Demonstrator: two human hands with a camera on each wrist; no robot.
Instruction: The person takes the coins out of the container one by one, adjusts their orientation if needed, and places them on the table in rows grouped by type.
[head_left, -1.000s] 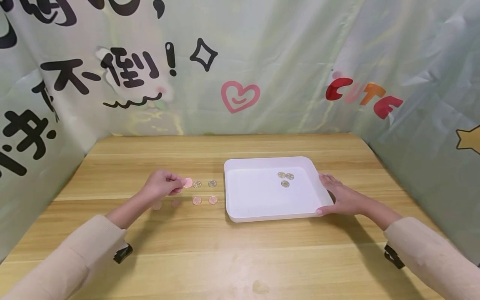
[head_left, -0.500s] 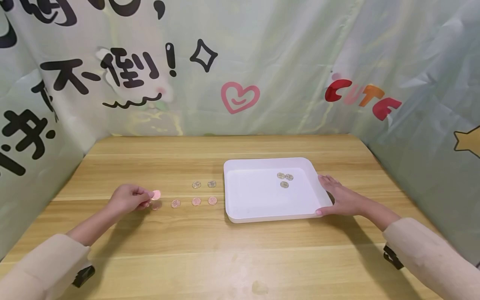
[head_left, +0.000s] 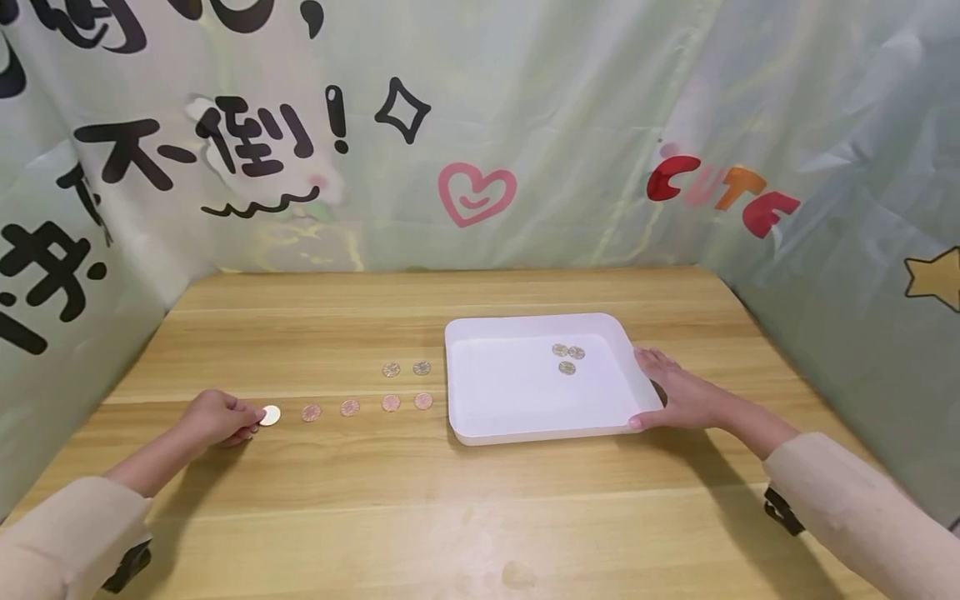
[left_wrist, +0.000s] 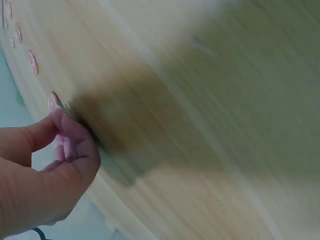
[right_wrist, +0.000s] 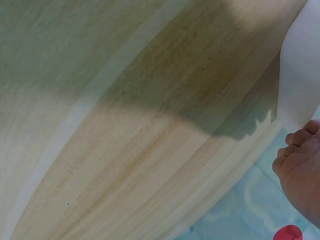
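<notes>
1. Coin (head_left: 270, 415): small, round and pale, catching the light, pinched at the left hand's (head_left: 217, 418) fingertips (left_wrist: 70, 131), low over the table at the left end of the front row.
2. Front row: four coppery coins (head_left: 367, 406) flat on the wood, evenly spaced, running right from the held coin toward the tray.
3. Back row: two greyer coins (head_left: 406, 368) side by side, just behind the row's right end.
4. Tray (head_left: 480, 429): white, shallow, rounded corners, flat on the table right of the coins; the right hand (head_left: 678, 400) rests against its right edge.
5. Three coins (head_left: 567, 357) clustered in the tray's far right part.
</notes>
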